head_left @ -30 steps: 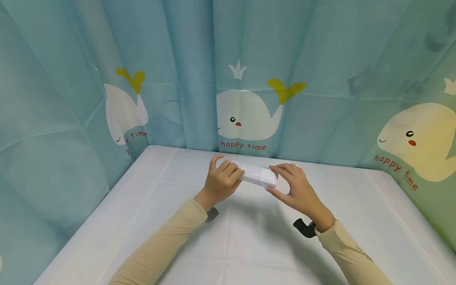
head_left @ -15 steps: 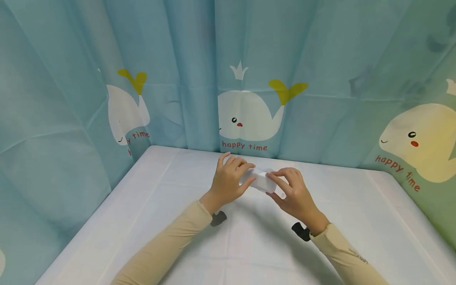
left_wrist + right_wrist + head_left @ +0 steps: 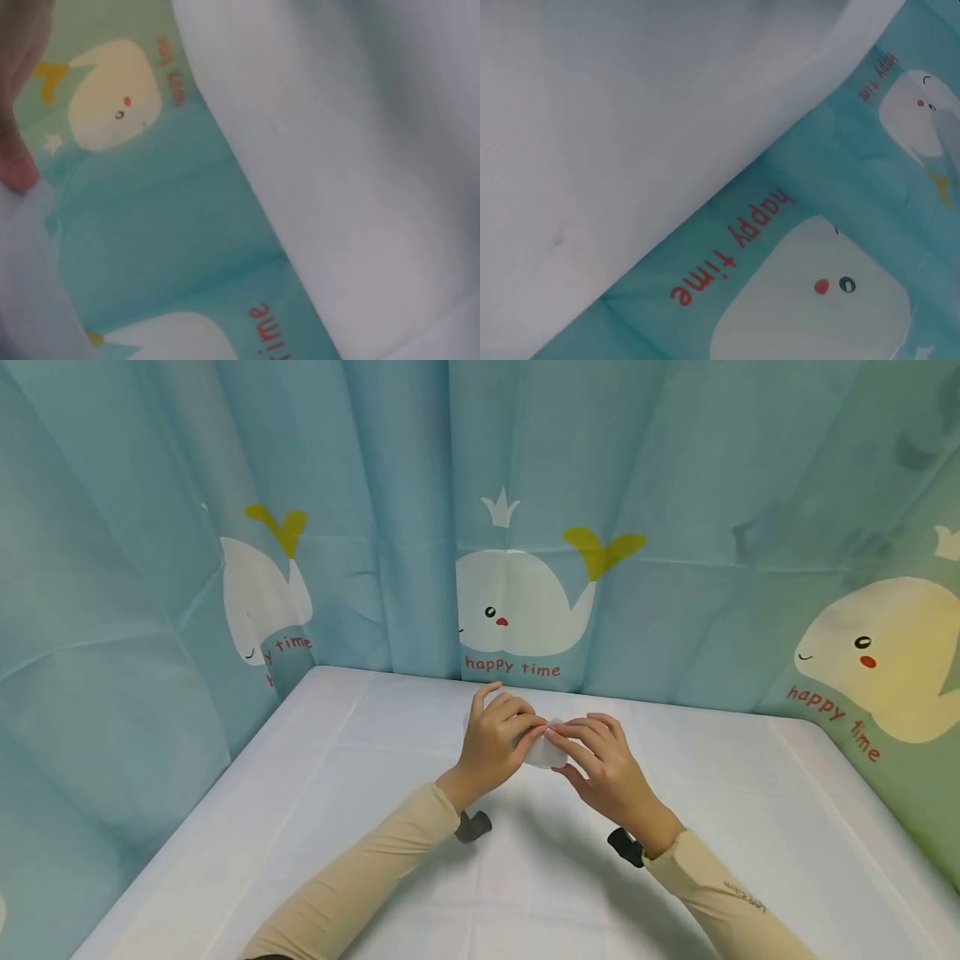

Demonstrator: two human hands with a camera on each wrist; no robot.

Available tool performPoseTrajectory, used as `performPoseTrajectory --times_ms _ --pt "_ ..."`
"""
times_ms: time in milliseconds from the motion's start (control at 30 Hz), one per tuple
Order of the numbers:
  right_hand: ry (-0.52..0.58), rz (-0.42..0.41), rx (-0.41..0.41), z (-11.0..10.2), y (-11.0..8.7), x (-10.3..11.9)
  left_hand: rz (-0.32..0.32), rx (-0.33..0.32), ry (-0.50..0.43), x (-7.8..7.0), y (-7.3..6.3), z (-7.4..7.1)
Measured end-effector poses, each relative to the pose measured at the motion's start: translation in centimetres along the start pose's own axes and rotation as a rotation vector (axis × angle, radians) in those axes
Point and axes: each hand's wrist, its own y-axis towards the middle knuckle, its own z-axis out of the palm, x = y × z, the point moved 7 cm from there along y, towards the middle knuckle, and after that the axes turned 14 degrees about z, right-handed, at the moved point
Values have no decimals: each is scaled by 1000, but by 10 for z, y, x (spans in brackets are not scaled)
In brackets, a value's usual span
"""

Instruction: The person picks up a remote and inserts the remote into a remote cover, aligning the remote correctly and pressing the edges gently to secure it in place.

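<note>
Clearly pinching the whitish object [image 3: 546,755] in left hand [image 3: 491,745] and right hand [image 3: 611,770] alike, directly between the 2, over the bench [image 3: 390,735] toward its far edge, with long axis unclear.

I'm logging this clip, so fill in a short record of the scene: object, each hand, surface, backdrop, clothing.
Object: small white item, mostly hidden by fingers; exact kind unclear
Object position: held up off the table
Left hand: pinches the item between thumb and fingers
Right hand: pinches the item from the other side, fingertips close to the left hand's
Surface: white, smooth-looking tabletop
Backdrop: blue-green curtain with white whales and red "happy time" lettering
Clothing: beige sleeves on both arms
</note>
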Motion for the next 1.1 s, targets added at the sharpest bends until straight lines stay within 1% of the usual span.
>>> performPoseTrajectory --times_ms 67,133,267,333,367,500,600,667,733,800,867,933,1033,1100 --pt "8 23 -8 0 1 -2 -19 10 26 0 0 1" --pt "19 68 -40 -1 2 -6 -51 28 56 0 0 2" --pt "60 229 -142 -6 4 -19 -110 48 147 -1 -3 2" --pt "81 303 -183 -9 5 -25 -124 49 185 -3 -6 2" --pt "94 325 -199 -10 5 -26 -128 49 194 -4 -8 3" --pt "101 343 -228 -9 6 -25 -157 52 180 -6 -11 7" --pt "93 340 -237 -7 5 -23 -177 28 139 -6 -11 8" --pt "94 355 -235 -6 5 -23 -158 9 119 -8 -11 8" --pt "95 364 -227 -5 4 -23 -114 -8 106 -12 -10 8" --pt "98 376 -219 -4 4 -23 -61 -9 102 -15 -9 8" --pt "101 379 -208 -4 4 -23 -6 9 109 -18 -7 7" --pt "102 378 -198 -5 5 -24 36 45 131 -17 -6 7" --pt "101 353 -185 -6 5 -25 89 93 170 -14 -4 4" --pt "99 332 -179 -7 5 -26 112 122 214 -10 -4 2"
